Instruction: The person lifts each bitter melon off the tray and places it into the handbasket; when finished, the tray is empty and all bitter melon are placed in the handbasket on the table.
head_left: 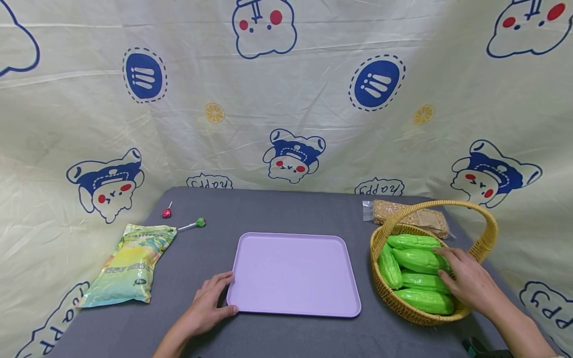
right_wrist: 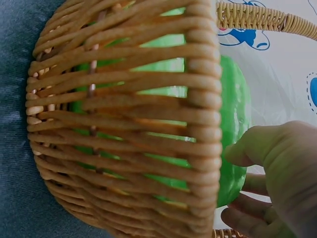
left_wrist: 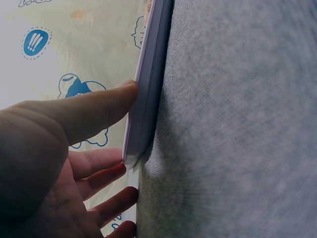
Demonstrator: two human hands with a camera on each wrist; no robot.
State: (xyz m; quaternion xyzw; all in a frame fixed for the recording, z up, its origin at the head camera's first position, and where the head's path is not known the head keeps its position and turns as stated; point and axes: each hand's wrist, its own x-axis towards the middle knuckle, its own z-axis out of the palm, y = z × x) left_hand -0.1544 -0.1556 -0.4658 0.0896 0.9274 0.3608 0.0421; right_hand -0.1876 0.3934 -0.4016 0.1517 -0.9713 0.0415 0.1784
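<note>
A lilac rectangular tray [head_left: 293, 274] lies flat on the table. My left hand [head_left: 207, 304] is at its near left corner, with the thumb [left_wrist: 111, 106] against its edge and the fingers loosely spread. At the right stands a wicker basket [head_left: 380, 286] with an arched handle, holding several glossy, bumpy green bitter melons [head_left: 423, 301]. Over the basket's right rim reaches my right hand [head_left: 470, 278]. Its thumb and fingers lie on opposite sides of one bitter melon's end [right_wrist: 234, 104]; that bitter melon is still among the others. Some of the right fingertips are hidden behind it.
A yellow and green plastic packet [head_left: 130, 266] lies at the left. Beyond it are a red lollipop [head_left: 167, 213] and a green lollipop [head_left: 200, 222]. Behind the basket lies a clear bag of brown grains [head_left: 409, 217]. A printed cloth [head_left: 291, 89] hangs around the grey table [head_left: 304, 211].
</note>
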